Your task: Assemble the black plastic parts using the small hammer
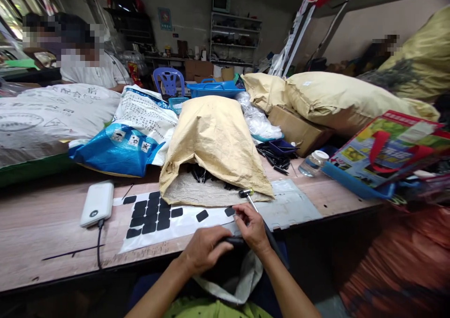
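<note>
My left hand point(207, 248) is closed around a black, handle-like piece point(235, 239) that reaches toward my right palm. My right hand point(251, 226) has its thumb and forefinger pinched together beside a black rounded square pad point(229, 211); anything between the fingertips is too small to make out. A small hammer point(245, 193) with a metal shaft runs along the outer side of my right hand; whether my fingers hold it is hidden. More black pads point(150, 213) lie in rows on a white backing sheet point(191, 228). Below my hands hangs a pale open bag point(242, 287).
A tan sack point(214, 135) opens toward me, showing black parts point(199, 173) inside. A white power bank point(97, 204) with a cable lies left. At right are a lidded jar point(314, 163) and a blue tray point(362, 184). A person point(91, 69) sits at the back left.
</note>
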Available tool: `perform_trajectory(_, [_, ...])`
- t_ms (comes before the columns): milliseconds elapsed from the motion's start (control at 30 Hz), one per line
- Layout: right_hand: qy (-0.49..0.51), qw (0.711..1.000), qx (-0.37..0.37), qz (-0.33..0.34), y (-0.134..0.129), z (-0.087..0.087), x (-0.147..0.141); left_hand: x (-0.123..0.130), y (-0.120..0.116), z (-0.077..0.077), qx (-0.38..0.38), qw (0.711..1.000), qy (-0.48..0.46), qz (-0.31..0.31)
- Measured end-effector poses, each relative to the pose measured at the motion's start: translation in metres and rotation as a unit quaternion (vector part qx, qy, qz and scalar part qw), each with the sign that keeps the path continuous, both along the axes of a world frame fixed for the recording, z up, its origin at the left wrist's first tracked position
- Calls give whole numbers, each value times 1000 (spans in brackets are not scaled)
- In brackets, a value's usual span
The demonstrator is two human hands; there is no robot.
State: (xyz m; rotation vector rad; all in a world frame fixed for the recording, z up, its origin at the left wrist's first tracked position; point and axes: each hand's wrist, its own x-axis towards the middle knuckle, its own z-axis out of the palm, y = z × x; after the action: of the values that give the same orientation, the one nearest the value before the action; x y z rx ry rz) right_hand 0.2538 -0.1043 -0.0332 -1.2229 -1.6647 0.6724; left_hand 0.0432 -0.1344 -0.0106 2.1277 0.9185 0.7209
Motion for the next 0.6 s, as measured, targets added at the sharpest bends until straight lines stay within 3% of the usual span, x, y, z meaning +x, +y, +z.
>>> perform_trajectory(100, [-3,1000,-1,3,0,0,0,9,-38,-14,-52,994,90,-36])
perform_trajectory(167, [-4,1000,1,5,-1,1,0,14,-54,-31,-102,980,173,7])
perform_trajectory(267, [-8,1000,4,7,-1,3,-1,16,-63,-57,-190,935,282,94])
perform_trajectory(367, [-15,1000,7,6,-1,4,-1,15,-64,-68,-225,913,318,117])
perform_trajectory(467, [-21,1000,6,7,-2,3,-1,16,-62,-55,-220,929,283,90])
perform_trajectory(600, [-28,1000,1,14,-2,4,-2,18,-33,-13,-210,962,157,82])
